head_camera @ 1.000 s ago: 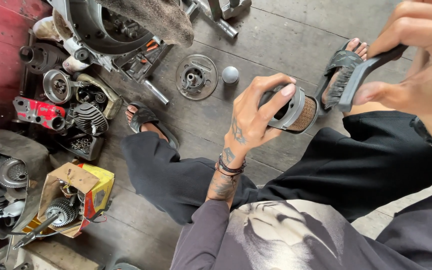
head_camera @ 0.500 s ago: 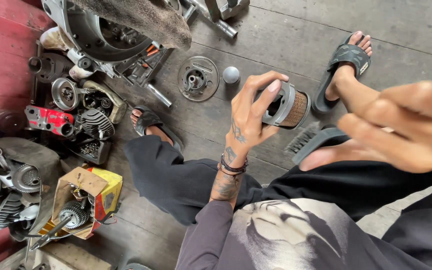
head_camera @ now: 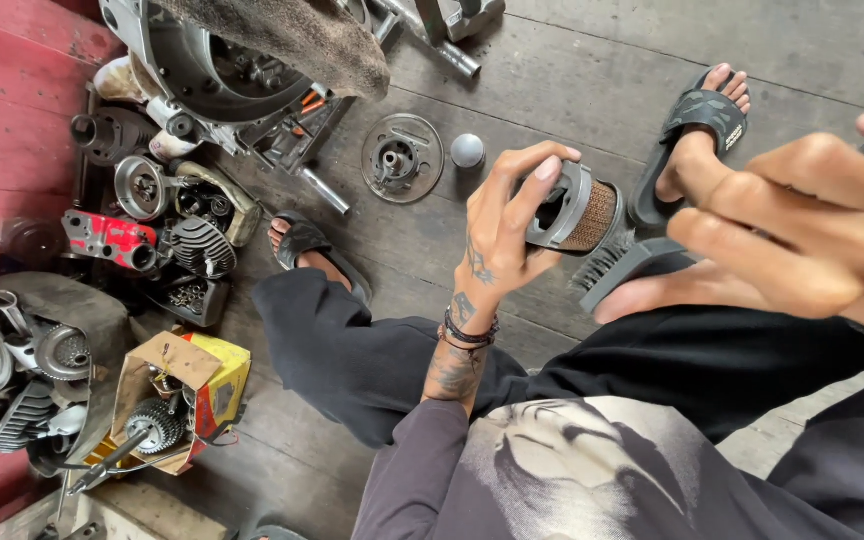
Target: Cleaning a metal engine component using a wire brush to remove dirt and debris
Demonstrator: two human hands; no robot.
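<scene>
- Left hand (head_camera: 502, 235) fingers curl around the cylindrical filter (head_camera: 574, 212), gripping it off the floor;
- Right hand (head_camera: 802, 230) fingers clamp the brush (head_camera: 617, 268), bristles touching the filter's mesh below the left fingertips;
- Brushing seems underway; a next stroke calls for turning the filter.

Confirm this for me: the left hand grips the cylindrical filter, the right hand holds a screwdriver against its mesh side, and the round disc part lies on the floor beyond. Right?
Not quite. The right hand holds a black brush, not a screwdriver; the head view shows its bristles at the mesh side. The left hand does grip the cylindrical filter, and the round disc part lies on the floor beyond.
</scene>
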